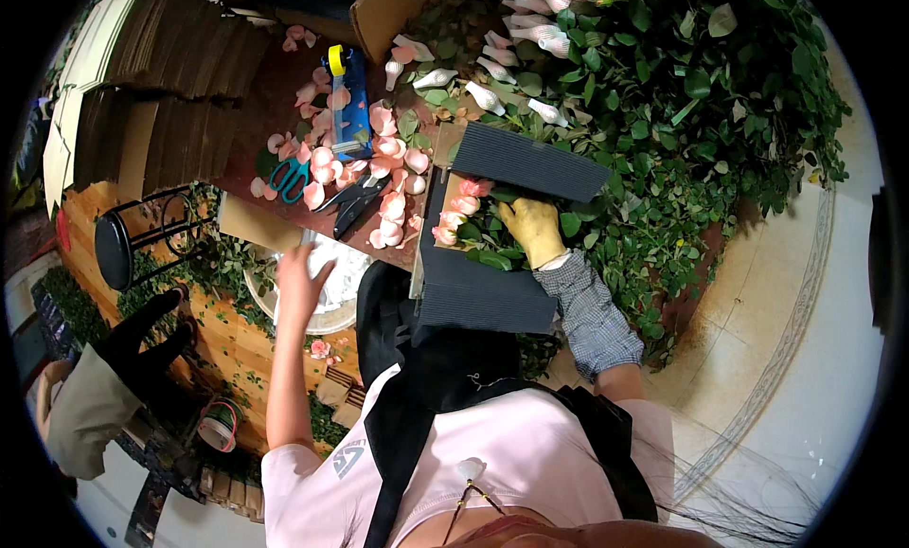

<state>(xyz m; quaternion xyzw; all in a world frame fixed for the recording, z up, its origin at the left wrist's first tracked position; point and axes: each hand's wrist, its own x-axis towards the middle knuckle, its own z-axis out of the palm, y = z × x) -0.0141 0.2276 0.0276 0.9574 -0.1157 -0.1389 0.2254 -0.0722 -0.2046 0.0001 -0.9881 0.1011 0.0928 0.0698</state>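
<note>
My left hand (301,281) is bare and hovers over a round white tub (343,319) holding white, crumpled-looking pieces. Its thumb stands apart from the fingers, and I see nothing in it. My right hand (532,232), in a yellow glove, closes over the leafy stems of a small bunch of pink-orange roses (458,213). The roses lie on a brown sheet between two dark corrugated cardboard flaps (530,160). The glove and leaves partly hide the stems.
Loose pink petals (383,202), black-handled shears (360,205), teal scissors (290,179) and a blue tape dispenser (351,112) lie on the table. Cardboard stacks (170,65) stand left. Netted rosebuds (485,97) and heaped foliage (682,103) fill the right. A stool (114,251) and another person (95,411) are left.
</note>
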